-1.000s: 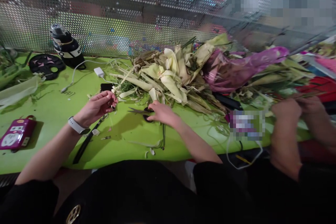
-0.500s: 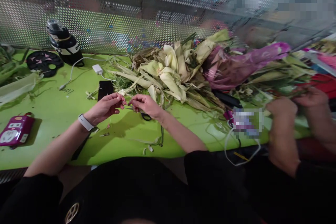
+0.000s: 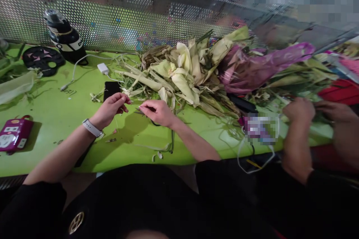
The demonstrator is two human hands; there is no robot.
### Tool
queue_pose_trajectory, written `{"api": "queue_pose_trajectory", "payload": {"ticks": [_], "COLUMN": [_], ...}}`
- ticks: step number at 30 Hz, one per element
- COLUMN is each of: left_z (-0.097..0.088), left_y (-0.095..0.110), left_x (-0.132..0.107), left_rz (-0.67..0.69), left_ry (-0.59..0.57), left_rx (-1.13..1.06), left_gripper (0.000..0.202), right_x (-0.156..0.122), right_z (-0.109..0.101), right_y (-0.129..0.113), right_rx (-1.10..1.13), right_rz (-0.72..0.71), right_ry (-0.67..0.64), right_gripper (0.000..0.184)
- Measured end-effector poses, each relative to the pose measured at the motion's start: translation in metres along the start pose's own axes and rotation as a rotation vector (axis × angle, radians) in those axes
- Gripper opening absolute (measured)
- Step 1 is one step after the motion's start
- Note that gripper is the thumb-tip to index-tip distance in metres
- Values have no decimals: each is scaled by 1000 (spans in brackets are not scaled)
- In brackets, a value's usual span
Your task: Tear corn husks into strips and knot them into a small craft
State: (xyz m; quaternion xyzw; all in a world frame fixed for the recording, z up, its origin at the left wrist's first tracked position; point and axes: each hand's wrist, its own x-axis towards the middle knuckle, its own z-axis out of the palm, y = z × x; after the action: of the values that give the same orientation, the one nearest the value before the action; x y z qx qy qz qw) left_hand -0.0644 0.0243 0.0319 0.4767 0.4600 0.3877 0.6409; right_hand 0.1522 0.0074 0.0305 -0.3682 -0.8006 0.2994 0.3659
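My left hand (image 3: 113,107), with a white watch band (image 3: 92,128) at its wrist, is closed in a pinch above the green table. A faint thin strand shows below its fingers, but what they hold is too small to make out. Facing it across a small gap, my right hand (image 3: 159,113) pinches thumb to finger, its contents also unclear. Under the right hand lie scissors (image 3: 155,123), partly hidden. Just beyond both hands a heap of pale corn husks (image 3: 182,84) spreads over the table, and a black phone (image 3: 111,89) lies behind my left hand.
A black bottle (image 3: 67,41), a black palette-like plate (image 3: 42,61) and a white charger (image 3: 103,68) with cable stand left of the husks. A magenta box (image 3: 15,134) sits far left. To the right are a pink plastic bag (image 3: 246,69) and another person's hands (image 3: 300,110).
My hands have drawn a little further apart, and the left fingers have turned slightly downward. The whole view has shifted a little. The other person's hands have moved slightly.
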Motion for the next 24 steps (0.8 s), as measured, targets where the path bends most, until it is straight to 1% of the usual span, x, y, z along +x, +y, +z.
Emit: {"api": "queue_pose_trajectory", "payload": {"ticks": [2, 5, 8, 11, 16, 19, 22, 24], "left_z": [2, 5, 8, 10, 11, 10, 9, 8], "left_y": [2, 3, 2, 0, -5, -11, -17, -19], "left_x": [-2, -5, -6, -7, -7, -6, -5, -5], "left_rz": [-58, -159, -181, -206, -255, -217, -123, -46], "left_ry": [-25, -73, -84, -102, -141, -147, -153, -156], "left_rx": [33, 8, 9, 24, 32, 51, 91, 175], "left_gripper": [12, 10, 11, 13, 11, 17, 19, 16], "right_x": [0, 0, 0, -1, -1, -1, -1, -2], "right_z": [1, 3, 3, 3, 2, 2, 0, -1], "right_y": [2, 3, 2, 0, 2, 3, 2, 2], "right_rx": [-21, -56, -70, -70, -68, -59, -53, -46], "right_rz": [4, 42, 76, 85, 105, 112, 127, 135], "right_ry": [-37, -80, -98, -92, -83, -68, -53, -37], "right_gripper": [25, 27, 27, 27, 28, 28, 30, 31]}}
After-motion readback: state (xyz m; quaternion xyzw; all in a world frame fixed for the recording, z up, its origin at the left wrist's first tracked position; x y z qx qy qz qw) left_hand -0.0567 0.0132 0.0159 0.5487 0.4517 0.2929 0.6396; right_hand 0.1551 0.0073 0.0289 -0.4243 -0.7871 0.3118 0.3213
